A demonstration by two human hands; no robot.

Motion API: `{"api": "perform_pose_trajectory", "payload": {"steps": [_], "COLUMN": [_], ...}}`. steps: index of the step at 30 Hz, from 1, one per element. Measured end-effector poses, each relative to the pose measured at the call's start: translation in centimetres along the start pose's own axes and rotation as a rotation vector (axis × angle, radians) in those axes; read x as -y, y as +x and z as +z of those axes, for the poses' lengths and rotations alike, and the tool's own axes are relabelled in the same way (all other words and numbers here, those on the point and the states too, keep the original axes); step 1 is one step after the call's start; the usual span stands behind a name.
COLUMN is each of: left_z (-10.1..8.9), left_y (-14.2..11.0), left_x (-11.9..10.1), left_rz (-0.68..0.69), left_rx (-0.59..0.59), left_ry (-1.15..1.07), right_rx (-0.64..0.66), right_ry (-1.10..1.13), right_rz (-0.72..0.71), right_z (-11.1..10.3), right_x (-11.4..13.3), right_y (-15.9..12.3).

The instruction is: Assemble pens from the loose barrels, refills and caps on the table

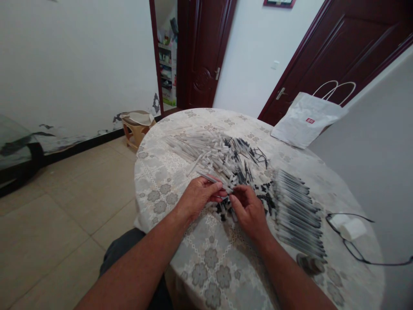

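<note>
Pinched between the thumb and fingers of my left hand (200,196) is a slim, greyish translucent pen barrel (208,177), tilted over the table. My right hand (251,209) has its thumb and fingers closed at the barrel's right end; any small part between those fingertips is hidden. Just beyond my hands lies a heap of pale pen barrels (193,147) with short whitish pieces. Thin black pen refills (247,148) are scattered at the heap's right. Small black pieces (267,202) lie around my right hand. Farther right, pens (298,213) with dark ends are laid side by side.
A patterned cloth covers the round table (211,262). Black-framed eyeglasses (357,254) and a white roll (354,228) lie at the right, near a dark round object (309,263). A white paper bag (305,118) stands at the back right. Beyond the left edge is a stool (130,129).
</note>
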State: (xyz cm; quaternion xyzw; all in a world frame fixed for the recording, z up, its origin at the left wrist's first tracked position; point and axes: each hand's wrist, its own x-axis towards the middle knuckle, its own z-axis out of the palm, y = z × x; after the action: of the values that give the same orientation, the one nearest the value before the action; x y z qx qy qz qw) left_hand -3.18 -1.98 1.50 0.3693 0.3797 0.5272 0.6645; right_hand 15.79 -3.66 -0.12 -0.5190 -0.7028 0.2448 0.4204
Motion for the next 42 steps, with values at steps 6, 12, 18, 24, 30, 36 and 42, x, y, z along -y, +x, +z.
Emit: {"api": "perform_pose_trajectory", "payload": {"steps": [6,12,18,24,30,36,42], "left_z": [0.08,0.03,-0.04,-0.15,-0.14,-0.01,-0.22], "left_y": [-0.26,-0.25,-0.22,-0.20,-0.22,-0.41,-0.33], "left_x": [-0.18,-0.11,-0.09,-0.06,-0.33,-0.35,-0.30], "left_rz": [-0.019,-0.017,-0.016,-0.017,0.005,-0.006,0.013], "left_rx": [0.019,0.022,0.031,0.057,0.013,0.048,0.047], "left_ry": [0.020,0.013,0.014,0.029,0.015,0.049,0.047], "right_rx": [0.079,0.076,0.024,0.109,0.018,0.078,0.065], "right_ry": [-0.118,0.004,-0.060,-0.038,-0.041,-0.119,-0.029], "right_rz": [-0.037,0.007,-0.027,-0.022,-0.031,-0.057,-0.045], "right_z": [-0.23,0.00,-0.01,-0.14,-0.18,-0.33,-0.34], "right_x": [0.33,-0.23,-0.18,0.07,0.21,0.59,0.28], "right_y": [0.07,-0.08,-0.11,-0.14,-0.15,0.01,-0.12]}}
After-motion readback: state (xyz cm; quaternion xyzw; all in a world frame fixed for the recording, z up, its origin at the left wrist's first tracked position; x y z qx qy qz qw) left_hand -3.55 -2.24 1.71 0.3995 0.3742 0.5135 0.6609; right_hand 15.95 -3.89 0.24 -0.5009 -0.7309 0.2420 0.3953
